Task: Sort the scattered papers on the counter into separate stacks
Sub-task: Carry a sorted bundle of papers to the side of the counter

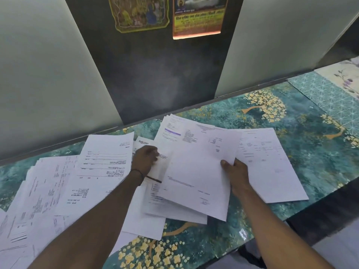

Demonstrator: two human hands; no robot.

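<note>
Several white printed papers lie scattered over the teal flowered counter [252, 117]. My right hand [236, 171] grips the right edge of a large sheet [196, 171], thumb on top, holding it slightly raised over the middle pile. My left hand [144, 159] has its fingers curled on the edge of a paper under that sheet, next to a page headed Rakuten [143, 142]. A loose heap of papers [44, 191] spreads at the left. A single sheet [272, 164] lies flat at the right, and a page with a purple bar [172, 129] sticks out at the back.
A dark panel [155, 74] between pale walls rises right behind the counter, with two colourful posters [198, 16] on it. The counter's front edge [262, 230] runs diagonally at lower right, floor beyond. A patterned teal and floral covering [334, 90] lies at far right.
</note>
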